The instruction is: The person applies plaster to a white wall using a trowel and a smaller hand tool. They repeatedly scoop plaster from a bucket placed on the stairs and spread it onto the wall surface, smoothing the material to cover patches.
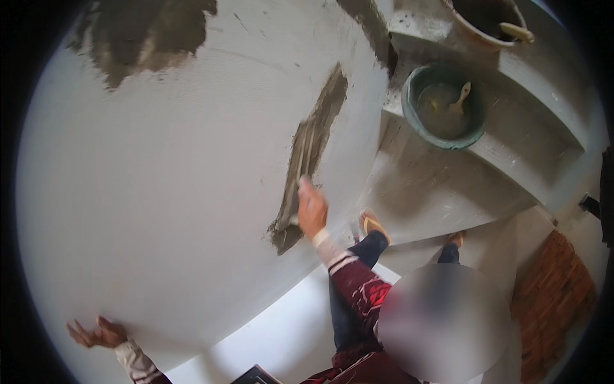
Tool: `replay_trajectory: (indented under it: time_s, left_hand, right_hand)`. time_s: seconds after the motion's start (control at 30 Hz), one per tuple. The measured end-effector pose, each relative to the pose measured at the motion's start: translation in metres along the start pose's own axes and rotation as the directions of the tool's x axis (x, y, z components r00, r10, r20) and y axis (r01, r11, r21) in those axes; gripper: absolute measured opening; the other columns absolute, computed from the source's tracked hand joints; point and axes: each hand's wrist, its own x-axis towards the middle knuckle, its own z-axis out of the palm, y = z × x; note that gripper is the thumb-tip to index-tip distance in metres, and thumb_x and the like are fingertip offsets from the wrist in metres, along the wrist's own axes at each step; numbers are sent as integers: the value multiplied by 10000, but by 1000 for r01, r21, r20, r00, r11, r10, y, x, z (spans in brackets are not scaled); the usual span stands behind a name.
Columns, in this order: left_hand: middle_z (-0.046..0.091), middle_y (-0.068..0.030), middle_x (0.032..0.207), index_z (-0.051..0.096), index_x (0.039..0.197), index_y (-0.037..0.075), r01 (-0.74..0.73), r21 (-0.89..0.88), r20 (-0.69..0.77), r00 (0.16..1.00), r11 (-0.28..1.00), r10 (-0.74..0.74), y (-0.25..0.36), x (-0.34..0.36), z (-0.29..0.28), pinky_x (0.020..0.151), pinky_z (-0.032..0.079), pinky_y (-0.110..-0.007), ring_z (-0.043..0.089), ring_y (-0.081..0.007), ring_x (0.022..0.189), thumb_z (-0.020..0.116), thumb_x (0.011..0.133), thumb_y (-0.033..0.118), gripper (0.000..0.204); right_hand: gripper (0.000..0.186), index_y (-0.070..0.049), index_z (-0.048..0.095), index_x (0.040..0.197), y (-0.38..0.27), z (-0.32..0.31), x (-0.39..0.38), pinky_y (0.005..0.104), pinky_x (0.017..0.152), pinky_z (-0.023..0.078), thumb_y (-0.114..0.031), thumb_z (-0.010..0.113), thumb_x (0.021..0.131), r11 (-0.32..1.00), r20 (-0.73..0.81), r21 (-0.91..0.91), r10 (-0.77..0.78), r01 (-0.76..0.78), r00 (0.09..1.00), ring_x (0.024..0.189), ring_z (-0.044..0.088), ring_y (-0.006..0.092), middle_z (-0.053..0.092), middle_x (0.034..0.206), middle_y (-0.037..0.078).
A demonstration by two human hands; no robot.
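Observation:
On the white wall (160,192), a long strip of wet grey mortar (313,141) runs slantwise. My right hand (312,210) is closed around a trowel (293,219), which lies against the lower part of this strip. The hand hides most of the trowel, and motion blurs what shows of it. Far off at the lower left, my left hand (99,333) is held by the wall with its fingers apart and nothing in it. Whether it touches the wall I cannot tell.
Steps (511,173) rise at the right. On them stand a green tub (414,118) of cloudy water with a brush (462,96) and, higher up, another bucket (476,38) with a handle over its rim. A larger grey mortar patch (147,35) covers the wall's upper left.

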Motion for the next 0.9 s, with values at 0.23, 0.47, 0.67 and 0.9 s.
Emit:
replay_trajectory:
  time_s: [0.23, 0.47, 0.67, 0.9]
  left_hand:
    - [357, -165, 1408, 434, 1361, -44, -65, 14, -20, 998, 998, 66, 11, 33, 11, 1136, 272, -460, 292, -307, 1349, 473, 998, 505, 659]
    - [427, -152, 1376, 463, 1343, -34, -89, 8, -72, 993, 996, 89, 10, 40, 14, 1125, 277, -439, 324, -291, 1303, 487, 985, 526, 666]
    - [404, -142, 1373, 444, 1347, -36, -57, -27, -102, 993, 998, 54, 31, 37, 14, 1127, 269, -432, 301, -272, 1310, 485, 991, 518, 660]
    - [395, -136, 1379, 452, 1354, -8, -22, 26, -46, 999, 999, 23, 16, 37, 10, 1131, 246, -448, 289, -286, 1307, 508, 965, 556, 687]
  right_hand:
    - [312, -3, 621, 1171, -6, -69, 224, 444, 673, 499, -205, 449, 1006, 989, -7, -143, 48, -49, 999, 766, 637, 357, 666, 902, 187]
    - [381, 12, 582, 1296, -5, 6, -42, 471, 932, 487, -168, 501, 971, 992, 150, -49, 120, -114, 981, 1102, 620, 414, 634, 1203, 260]
    - [330, -45, 563, 1260, 37, -43, 209, 420, 633, 490, -222, 489, 992, 621, 52, -681, -488, 388, 871, 803, 645, 255, 659, 996, 135]
    - [384, 24, 567, 1309, 8, -2, 35, 452, 900, 503, -112, 459, 967, 983, 121, -168, -56, 77, 991, 985, 647, 395, 663, 1114, 249]
